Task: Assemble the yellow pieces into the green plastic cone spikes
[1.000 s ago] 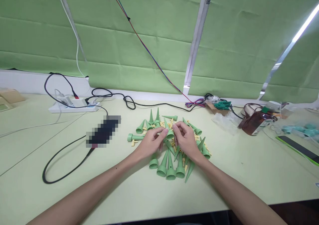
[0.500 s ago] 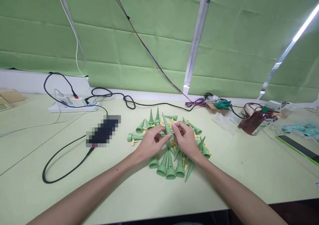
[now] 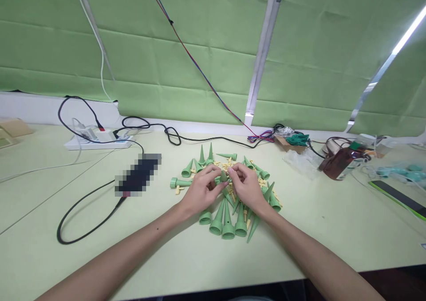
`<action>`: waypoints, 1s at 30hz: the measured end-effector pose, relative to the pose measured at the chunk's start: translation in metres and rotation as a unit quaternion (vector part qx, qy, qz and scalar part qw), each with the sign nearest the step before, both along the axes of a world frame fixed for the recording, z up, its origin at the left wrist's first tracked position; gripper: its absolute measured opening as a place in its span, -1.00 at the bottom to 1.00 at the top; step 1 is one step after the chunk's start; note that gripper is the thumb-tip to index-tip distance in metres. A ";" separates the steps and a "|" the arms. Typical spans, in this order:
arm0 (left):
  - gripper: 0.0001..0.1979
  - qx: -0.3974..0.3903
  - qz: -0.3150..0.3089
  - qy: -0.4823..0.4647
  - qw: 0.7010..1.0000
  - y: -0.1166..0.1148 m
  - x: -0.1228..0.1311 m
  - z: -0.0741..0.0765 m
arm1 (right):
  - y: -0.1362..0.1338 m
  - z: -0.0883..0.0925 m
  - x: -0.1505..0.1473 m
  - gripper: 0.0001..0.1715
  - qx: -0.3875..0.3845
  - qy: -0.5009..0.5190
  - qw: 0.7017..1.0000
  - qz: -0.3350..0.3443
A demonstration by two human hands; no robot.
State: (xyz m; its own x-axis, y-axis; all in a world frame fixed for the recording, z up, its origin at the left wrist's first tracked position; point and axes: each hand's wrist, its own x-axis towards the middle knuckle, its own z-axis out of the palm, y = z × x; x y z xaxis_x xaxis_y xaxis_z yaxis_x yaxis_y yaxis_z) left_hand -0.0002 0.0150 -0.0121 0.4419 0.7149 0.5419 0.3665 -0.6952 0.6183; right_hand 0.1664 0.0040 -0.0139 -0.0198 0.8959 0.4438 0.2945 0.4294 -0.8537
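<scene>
Centrally, the left hand (image 3: 201, 191) pinches a green cone (image 3: 224, 176) beside the right hand (image 3: 246, 187), whose hold's unclear.

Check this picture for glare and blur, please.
Head view: a bright strip between green blinds glares, upper right; head view: a dark object at left is pixelated; head view: the green cone in the left hand is too small to judge for blur.

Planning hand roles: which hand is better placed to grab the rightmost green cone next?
Right, probably: the right hand is nearer the rightmost cone; the left hand sits farther off, with the held cone. The right looks occupied there too, though.
</scene>
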 end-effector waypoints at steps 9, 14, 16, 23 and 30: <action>-0.80 0.030 0.003 0.011 0.999 0.000 0.000 -0.003 | 0.002 -0.004 -0.001 -0.62 -0.004 -0.014 1.000 -0.005; -0.76 0.020 0.005 0.021 1.000 -0.001 0.000 0.000 | 0.003 -0.005 0.000 -0.62 0.000 -0.022 1.000 -0.002; -0.75 0.015 0.001 0.021 1.000 -0.002 0.000 0.001 | 0.003 -0.005 0.000 -0.62 0.001 -0.023 1.000 -0.004; -0.75 0.007 -0.004 0.014 1.000 -0.002 0.001 0.002 | 0.002 -0.002 0.001 -0.61 0.007 -0.046 0.999 -0.008; -0.75 0.012 -0.014 0.012 1.000 -0.002 0.000 0.000 | 0.002 0.003 0.003 -0.54 0.033 -0.109 0.993 -0.025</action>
State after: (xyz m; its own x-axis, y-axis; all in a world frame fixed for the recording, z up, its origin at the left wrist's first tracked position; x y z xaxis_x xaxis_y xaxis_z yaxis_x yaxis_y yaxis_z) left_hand 0.0000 0.0134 -0.0120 0.4736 0.6897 0.5478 0.3614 -0.7193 0.5932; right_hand 0.1690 0.0057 -0.0106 -0.0777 0.8669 0.4924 0.4911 0.4631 -0.7378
